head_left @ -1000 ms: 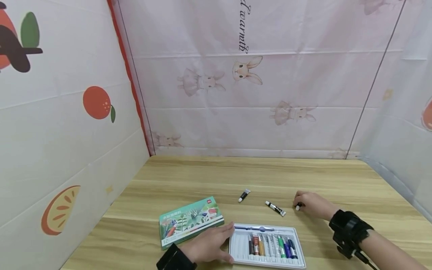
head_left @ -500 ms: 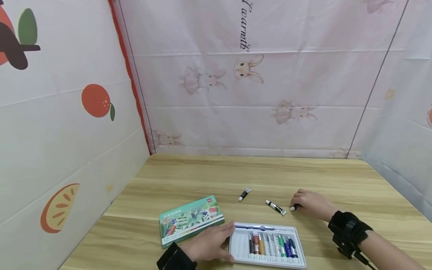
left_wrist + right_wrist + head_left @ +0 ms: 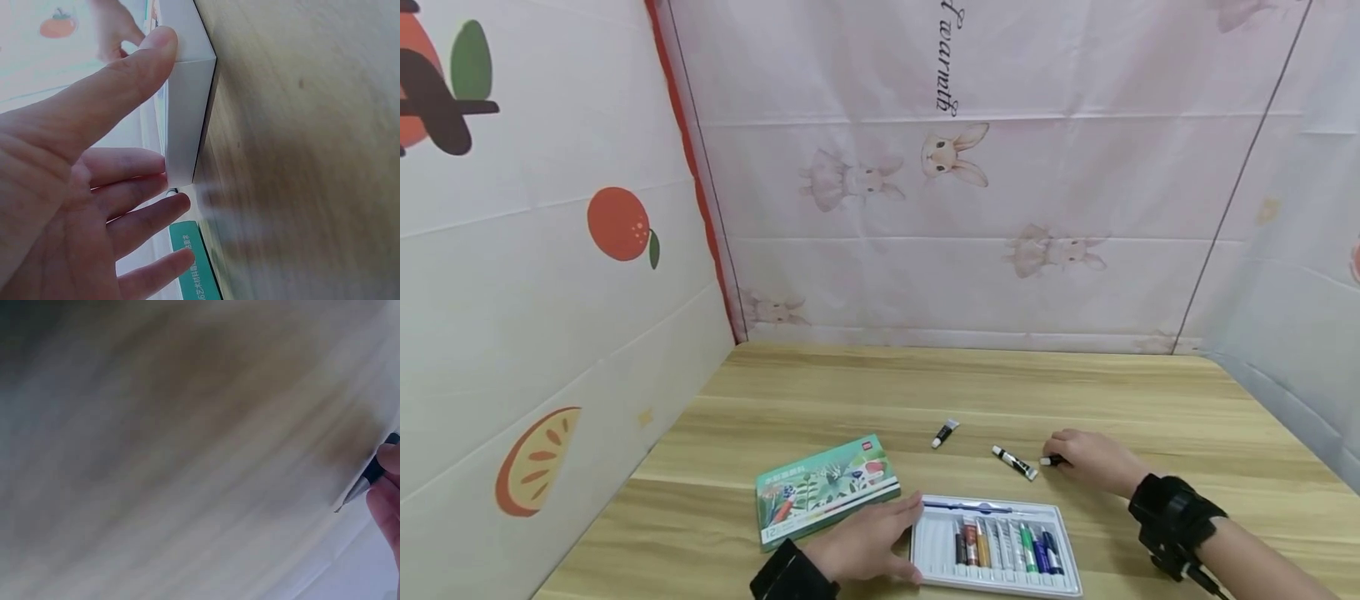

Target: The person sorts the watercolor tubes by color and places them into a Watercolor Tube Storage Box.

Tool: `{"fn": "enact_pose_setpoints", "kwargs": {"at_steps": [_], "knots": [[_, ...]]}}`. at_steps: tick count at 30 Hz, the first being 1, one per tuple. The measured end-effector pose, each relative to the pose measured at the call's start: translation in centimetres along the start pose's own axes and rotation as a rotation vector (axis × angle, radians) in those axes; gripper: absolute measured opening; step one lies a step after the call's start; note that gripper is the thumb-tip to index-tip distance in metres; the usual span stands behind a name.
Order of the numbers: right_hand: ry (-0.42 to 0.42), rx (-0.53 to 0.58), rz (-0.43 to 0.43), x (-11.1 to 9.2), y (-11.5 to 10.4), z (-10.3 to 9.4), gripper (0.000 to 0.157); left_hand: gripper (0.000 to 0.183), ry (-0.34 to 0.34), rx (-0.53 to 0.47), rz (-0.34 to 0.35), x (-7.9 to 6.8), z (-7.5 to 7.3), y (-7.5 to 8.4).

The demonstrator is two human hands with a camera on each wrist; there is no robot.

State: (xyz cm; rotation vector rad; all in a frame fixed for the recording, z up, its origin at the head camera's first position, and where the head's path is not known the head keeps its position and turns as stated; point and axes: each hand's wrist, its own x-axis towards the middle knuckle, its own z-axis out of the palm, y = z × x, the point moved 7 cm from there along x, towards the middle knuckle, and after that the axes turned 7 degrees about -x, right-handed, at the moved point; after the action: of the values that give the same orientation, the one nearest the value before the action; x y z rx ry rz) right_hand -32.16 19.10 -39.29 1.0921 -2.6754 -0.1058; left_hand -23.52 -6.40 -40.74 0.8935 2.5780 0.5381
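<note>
My right hand [image 3: 1093,460] pinches a black paint tube [image 3: 1055,460] with a white cap, low over the table right of the tray. In the right wrist view, the tube [image 3: 375,470] shows its dark body and silvery narrow end between thumb and fingers. My left hand [image 3: 874,543] rests against the left end of the white paint tray [image 3: 934,542]. Its thumb and fingertips touch the tray wall [image 3: 187,125], while the other fingers are extended. Several colored paint tubes [image 3: 1007,546] lie in the tray's right part. Two loose tubes, a black one [image 3: 945,433] and a black-and-white one [image 3: 1015,462], lie behind the tray.
The green paint box [image 3: 827,490] lies left of the tray, partly behind my left hand. A thin blue brush [image 3: 967,506] sits along the tray's far side. Printed cloth walls [image 3: 865,275] enclose the wooden table [image 3: 850,392] at the back and sides.
My right hand has shifted slightly left with the black tube, whose white cap has swung to point left. The left hand and tray have kept their place.
</note>
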Motion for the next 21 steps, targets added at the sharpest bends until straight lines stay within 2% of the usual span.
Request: {"fn": "enact_pose_setpoints", "kwargs": {"at_steps": [4,9,15,21], "knots": [[0.075,-0.008,-0.118,0.5,-2.1,-1.4,0.017,0.083,-0.007,-0.008,-0.021,0.0,0.0,0.1],[0.132,-0.049,-0.265,1.6,-6.5,-3.7,0.017,0.084,0.009,0.0,-0.012,-0.1,-0.2,0.1],[0.087,-0.066,-0.444,2.8,-12.6,-5.0,0.022,0.083,0.021,0.004,0.014,-0.3,-0.4,0.3],[0.06,-0.224,-0.614,3.2,-16.7,-4.9,0.017,0.083,0.018,0.002,0.022,-0.3,-0.3,0.3]]}}
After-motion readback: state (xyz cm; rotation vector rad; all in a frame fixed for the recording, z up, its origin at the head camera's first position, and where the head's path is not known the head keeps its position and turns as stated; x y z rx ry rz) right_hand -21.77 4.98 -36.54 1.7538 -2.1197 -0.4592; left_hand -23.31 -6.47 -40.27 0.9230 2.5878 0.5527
